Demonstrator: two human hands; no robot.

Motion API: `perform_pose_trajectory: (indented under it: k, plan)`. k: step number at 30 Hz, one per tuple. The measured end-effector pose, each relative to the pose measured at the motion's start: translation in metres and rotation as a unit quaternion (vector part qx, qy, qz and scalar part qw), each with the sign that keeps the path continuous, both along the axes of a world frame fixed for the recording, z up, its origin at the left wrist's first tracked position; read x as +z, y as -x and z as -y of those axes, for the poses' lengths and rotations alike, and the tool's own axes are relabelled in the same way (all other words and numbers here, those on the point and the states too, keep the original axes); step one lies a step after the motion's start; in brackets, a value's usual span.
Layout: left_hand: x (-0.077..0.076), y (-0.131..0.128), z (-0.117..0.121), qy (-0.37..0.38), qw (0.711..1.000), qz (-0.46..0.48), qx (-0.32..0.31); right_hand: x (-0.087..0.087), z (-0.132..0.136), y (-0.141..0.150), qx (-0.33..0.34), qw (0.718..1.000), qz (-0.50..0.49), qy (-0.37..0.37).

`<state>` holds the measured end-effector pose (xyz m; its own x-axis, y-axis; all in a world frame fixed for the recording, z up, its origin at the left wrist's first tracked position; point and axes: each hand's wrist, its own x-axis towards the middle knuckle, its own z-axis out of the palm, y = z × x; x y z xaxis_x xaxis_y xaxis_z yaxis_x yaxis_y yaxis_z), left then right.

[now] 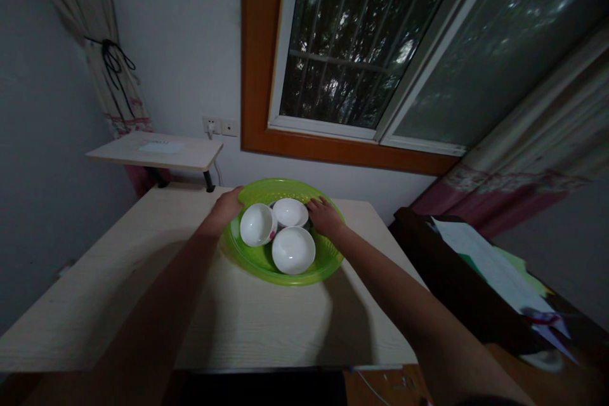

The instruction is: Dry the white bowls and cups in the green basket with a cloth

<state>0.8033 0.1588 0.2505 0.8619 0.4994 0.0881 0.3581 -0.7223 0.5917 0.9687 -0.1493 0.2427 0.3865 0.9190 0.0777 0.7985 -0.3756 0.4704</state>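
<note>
A green plastic basin (257,269) with a patterned wall rests on the table. Three white bowls stand in it: a left bowl (257,224) tilted to one side with a red mark on its outside, a back bowl (290,212), and a front bowl (294,250). On the basin's left rim, my left hand (228,208) is closed, its fingers partly hidden behind the edge. My right hand (326,216) reaches over the right side of the basin, its fingers bent at the right edge of the back bowl. Something dark shows in the gaps between the bowls.
The pale wooden table (266,330) has a small raised shelf (190,155) with a paper on it at the back left. Behind are a wall socket (212,125) and a barred window (352,44). To the right, papers (490,260) lie on a dark brown piece of furniture (442,279).
</note>
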Motion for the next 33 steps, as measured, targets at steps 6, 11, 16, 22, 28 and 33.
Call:
perform_pose_trajectory:
  k: [6, 11, 16, 22, 28, 33]
  plan:
    - [0.001, 0.001, 0.001, 0.003, 1.0, -0.002, -0.001, 0.014, 0.008, 0.008, 0.002, 0.999, 0.043, -0.033]
    - [0.003, 0.002, 0.003, -0.006, 1.0, 0.007, -0.009, 0.026, 0.012, 0.019, 0.013, 1.0, 0.018, -0.001]
    - [0.006, 0.005, 0.006, 0.006, 1.0, 0.011, -0.008, 0.026, 0.017, 0.022, -0.038, 0.997, -0.045, 0.05]
    - [0.005, 0.003, 0.005, 0.015, 1.0, 0.011, -0.019, 0.016, 0.017, 0.011, -0.015, 0.998, -0.035, 0.04]
    - [0.004, 0.0, 0.002, -0.016, 1.0, -0.003, -0.023, 0.006, 0.0, -0.006, -0.003, 1.0, -0.015, 0.02]
    - [0.003, 0.0, 0.0, -0.019, 1.0, -0.005, -0.02, 0.005, -0.008, -0.006, -0.007, 1.0, 0.007, 0.016]
